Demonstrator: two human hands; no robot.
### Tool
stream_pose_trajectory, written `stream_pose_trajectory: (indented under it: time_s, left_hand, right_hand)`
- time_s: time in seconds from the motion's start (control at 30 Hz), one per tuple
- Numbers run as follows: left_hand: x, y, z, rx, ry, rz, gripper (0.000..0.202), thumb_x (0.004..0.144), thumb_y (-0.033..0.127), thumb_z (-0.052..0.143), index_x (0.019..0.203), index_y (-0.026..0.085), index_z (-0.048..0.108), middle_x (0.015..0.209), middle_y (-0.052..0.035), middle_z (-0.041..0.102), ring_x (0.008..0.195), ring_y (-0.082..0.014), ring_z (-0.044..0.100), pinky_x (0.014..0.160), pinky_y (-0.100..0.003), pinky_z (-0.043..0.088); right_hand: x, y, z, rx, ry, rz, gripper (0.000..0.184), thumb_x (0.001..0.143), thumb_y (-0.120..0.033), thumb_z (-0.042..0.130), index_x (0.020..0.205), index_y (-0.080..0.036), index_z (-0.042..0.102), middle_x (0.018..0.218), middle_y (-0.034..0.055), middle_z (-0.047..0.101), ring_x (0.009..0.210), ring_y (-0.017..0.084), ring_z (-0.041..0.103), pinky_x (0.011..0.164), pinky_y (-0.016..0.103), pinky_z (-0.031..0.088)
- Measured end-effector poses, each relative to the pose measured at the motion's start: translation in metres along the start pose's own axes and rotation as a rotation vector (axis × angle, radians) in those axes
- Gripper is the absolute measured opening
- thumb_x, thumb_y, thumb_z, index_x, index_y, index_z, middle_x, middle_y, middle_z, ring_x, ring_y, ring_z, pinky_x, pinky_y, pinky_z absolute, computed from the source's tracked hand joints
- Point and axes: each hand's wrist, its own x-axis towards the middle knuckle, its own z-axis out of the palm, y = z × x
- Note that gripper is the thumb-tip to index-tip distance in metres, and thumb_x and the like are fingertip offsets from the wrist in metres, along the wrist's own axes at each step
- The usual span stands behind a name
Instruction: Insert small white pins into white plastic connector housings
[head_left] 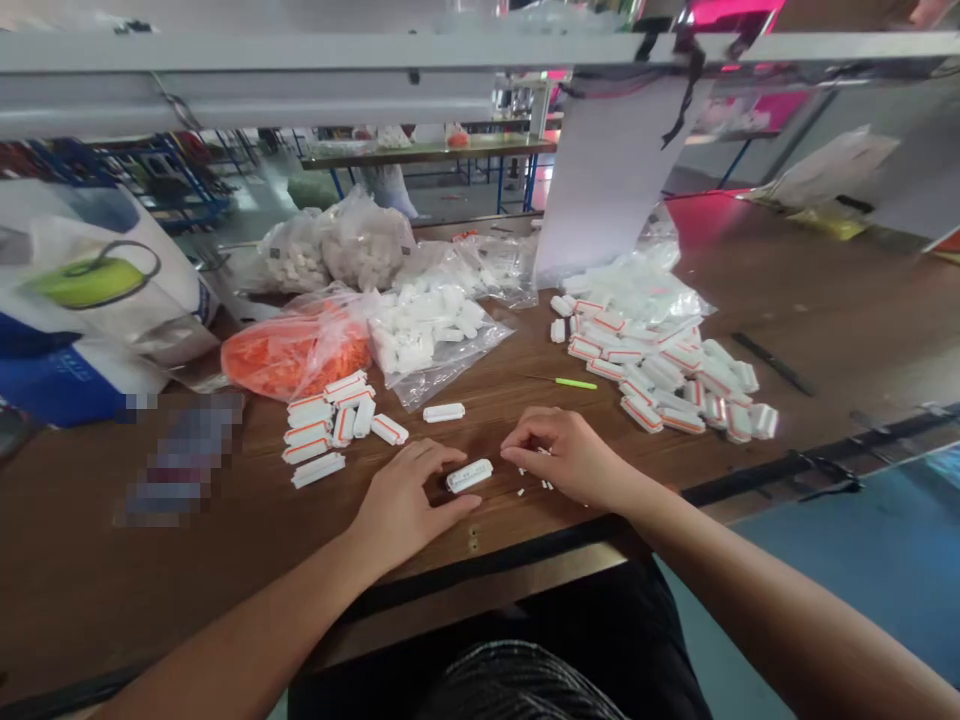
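Observation:
A small oblong white plastic case [470, 476] with a recessed top lies in front of me. My left hand [405, 500] grips it at its left end, forefinger on the far side and thumb on the near side. Just right of the case, my right hand [566, 455] is closed in a pinch; whatever is between the fingertips is too small or hidden to make out. Tiny white bits [546, 484] are scattered on the table under and beside that hand. Beyond my hands lie a single white case [444, 412] and a thin tool with a green handle [576, 384].
White cases with orange edging form a group [307, 435] at left and a larger heap [667, 380] at right. Behind are a bag of orange parts [300, 345], an open bag of white parts [427, 325] and fuller bags [367, 245]. A dark strip [772, 362] lies far right.

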Motion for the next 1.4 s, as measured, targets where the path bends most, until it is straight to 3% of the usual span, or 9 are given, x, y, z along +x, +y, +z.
stream_pose_trajectory:
  time_s: [0.2,0.4,0.67,0.97,1.23,1.4]
  left_hand:
    - [0.000,0.003,0.006,0.066,0.024,0.080,0.029,0.081,0.033,0.074,0.104,0.020,0.063,0.093,-0.0029,0.066,0.089,-0.0222,0.060,0.080,-0.039,0.049]
    - [-0.001,0.004,0.010,0.046,0.049,0.096,0.014,0.085,0.024,0.069,0.098,0.019,0.065,0.089,-0.0026,0.065,0.087,-0.0209,0.060,0.079,-0.037,0.048]
    - [-0.001,0.006,0.009,-0.005,0.043,0.056,0.009,0.087,0.024,0.067,0.094,0.019,0.067,0.088,-0.0028,0.065,0.086,-0.0202,0.061,0.078,-0.036,0.048]
    - [0.001,0.005,0.012,-0.021,0.044,0.029,0.009,0.086,0.025,0.068,0.093,0.019,0.068,0.086,-0.0026,0.065,0.084,-0.0198,0.061,0.078,-0.036,0.049]
    - [-0.001,0.005,0.010,-0.045,0.045,0.033,0.010,0.086,0.024,0.067,0.095,0.020,0.069,0.088,-0.0030,0.066,0.085,-0.0203,0.062,0.079,-0.037,0.049]
    - [-0.001,0.004,0.009,-0.045,0.038,0.043,0.011,0.087,0.025,0.066,0.097,0.020,0.068,0.091,-0.0035,0.067,0.087,-0.0205,0.062,0.081,-0.037,0.050]
  right_hand:
    - [0.010,-0.002,0.021,-0.005,-0.066,-0.045,0.011,0.082,-0.016,0.066,0.072,-0.020,0.070,0.069,-0.0014,0.064,0.064,0.012,0.056,0.067,0.029,0.041]
    - [0.002,0.003,0.028,-0.097,-0.061,-0.100,0.010,0.084,-0.020,0.066,0.076,-0.022,0.070,0.072,-0.0019,0.066,0.070,0.013,0.058,0.079,0.035,0.038]
    - [0.001,0.005,0.035,-0.228,-0.068,-0.185,0.012,0.087,-0.020,0.063,0.077,-0.021,0.069,0.069,-0.0020,0.063,0.070,0.013,0.058,0.076,0.033,0.036]
    - [-0.002,0.002,0.033,-0.387,-0.018,-0.374,0.018,0.091,-0.020,0.056,0.085,-0.021,0.073,0.070,0.0006,0.066,0.070,0.016,0.057,0.073,0.035,0.034]
    - [-0.005,0.002,0.029,-0.355,0.097,-0.412,0.014,0.085,-0.017,0.060,0.084,-0.022,0.073,0.069,-0.0005,0.069,0.066,0.016,0.060,0.073,0.037,0.038]
    - [-0.003,0.006,0.019,-0.307,0.181,-0.336,0.012,0.087,-0.019,0.062,0.083,-0.023,0.072,0.072,-0.0005,0.071,0.068,0.015,0.063,0.076,0.037,0.042]
